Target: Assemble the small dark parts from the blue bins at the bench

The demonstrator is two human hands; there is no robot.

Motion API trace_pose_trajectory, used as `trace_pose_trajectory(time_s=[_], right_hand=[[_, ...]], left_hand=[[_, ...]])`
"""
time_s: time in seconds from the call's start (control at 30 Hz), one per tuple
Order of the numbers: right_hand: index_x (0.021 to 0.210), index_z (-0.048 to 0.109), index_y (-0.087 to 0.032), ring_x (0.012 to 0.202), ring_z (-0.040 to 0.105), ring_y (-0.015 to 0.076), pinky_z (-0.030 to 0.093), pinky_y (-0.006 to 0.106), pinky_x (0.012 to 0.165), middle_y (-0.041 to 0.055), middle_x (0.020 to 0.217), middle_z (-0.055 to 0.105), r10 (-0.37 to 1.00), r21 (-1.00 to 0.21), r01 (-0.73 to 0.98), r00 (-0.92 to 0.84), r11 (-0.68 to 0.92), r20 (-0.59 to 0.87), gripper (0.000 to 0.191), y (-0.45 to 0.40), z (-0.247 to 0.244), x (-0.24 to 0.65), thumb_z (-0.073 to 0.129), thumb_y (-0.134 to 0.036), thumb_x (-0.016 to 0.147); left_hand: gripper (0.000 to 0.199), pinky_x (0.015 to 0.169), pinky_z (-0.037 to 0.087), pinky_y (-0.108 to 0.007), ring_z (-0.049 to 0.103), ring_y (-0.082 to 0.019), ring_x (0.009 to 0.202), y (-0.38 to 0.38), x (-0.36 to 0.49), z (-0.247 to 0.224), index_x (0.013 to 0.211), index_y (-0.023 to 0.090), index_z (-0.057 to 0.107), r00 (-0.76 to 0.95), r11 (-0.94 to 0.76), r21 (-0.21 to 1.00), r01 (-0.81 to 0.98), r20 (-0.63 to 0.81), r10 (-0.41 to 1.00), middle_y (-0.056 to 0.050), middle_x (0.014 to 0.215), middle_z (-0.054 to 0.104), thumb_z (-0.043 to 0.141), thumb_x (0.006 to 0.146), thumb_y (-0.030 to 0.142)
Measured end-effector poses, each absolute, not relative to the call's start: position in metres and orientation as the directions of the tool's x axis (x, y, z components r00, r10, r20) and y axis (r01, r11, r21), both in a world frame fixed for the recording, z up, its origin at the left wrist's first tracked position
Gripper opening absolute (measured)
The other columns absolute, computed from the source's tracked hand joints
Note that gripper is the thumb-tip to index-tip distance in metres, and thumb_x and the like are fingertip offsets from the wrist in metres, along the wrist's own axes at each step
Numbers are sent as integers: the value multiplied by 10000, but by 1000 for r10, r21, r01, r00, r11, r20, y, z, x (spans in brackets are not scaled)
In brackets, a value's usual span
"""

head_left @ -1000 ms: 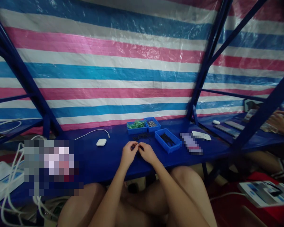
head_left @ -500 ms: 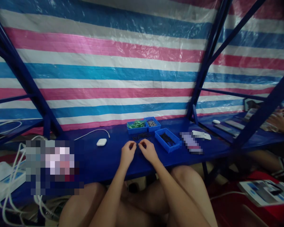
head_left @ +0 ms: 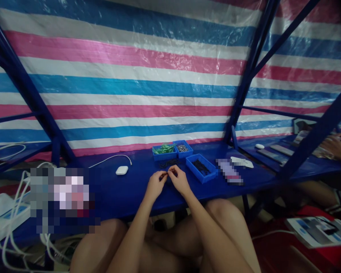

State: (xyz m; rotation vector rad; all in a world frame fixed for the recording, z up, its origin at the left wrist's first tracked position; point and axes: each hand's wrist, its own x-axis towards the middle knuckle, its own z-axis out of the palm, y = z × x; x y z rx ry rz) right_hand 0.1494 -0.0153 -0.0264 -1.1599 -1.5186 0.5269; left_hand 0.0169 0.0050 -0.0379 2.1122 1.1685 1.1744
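My left hand (head_left: 157, 182) and my right hand (head_left: 178, 179) meet fingertip to fingertip over the blue table. Both are closed in a pinch; whatever sits between the fingers is too small to name. Just beyond them lies a loose pile of thin black pieces (head_left: 169, 163). Behind that pile stand a blue bin with green pieces (head_left: 164, 149) and a smaller bin of small silvery metal parts (head_left: 182, 148). To the right of my right hand, a larger blue bin (head_left: 207, 177) holds dark, thin pieces (head_left: 200, 166).
A white earbud case (head_left: 122, 170) and a white cable (head_left: 110, 157) lie to the left. A phone (head_left: 230, 171), partly blurred out, rests at right. Far left, a power strip (head_left: 10, 220) is tangled in cables. Blue posts frame the table; a co-worker's hand (head_left: 333, 146) shows far right.
My left hand has shifted right, closing the small gap so that its fingertips now meet those of my right hand. The bins and other things stay in place.
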Motion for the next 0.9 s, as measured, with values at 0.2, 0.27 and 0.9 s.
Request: trace_pose_trajectory(time_s=[0.2,0.27,0.9], right_hand=[[755,520,-196,669,533,124,402,227,650,-11,700,571,878,-823,419,109,384,465,133,-13,-29,150,430,-293,766],[742,526,-197,655,529,124,397,225,641,-12,686,570,882,-804,454,79,384,465,147,-14,-30,150,429,-304,769],[742,494,-201,652,520,127,380,229,628,-11,688,557,878,-806,458,103,375,467,156,-11,-34,150,392,-303,802]], left_hand=[[203,718,445,-279,583,-161,766,6,17,-36,837,176,598,168,-487,767,418,461,871,-51,833,638,466,781,320],[213,732,447,-285,585,-163,780,6,16,-36,839,167,595,108,-467,792,393,465,879,-58,841,640,465,781,326],[176,695,447,-271,580,-149,731,8,16,-43,820,176,594,253,-534,694,483,473,844,-45,807,631,478,775,301]])
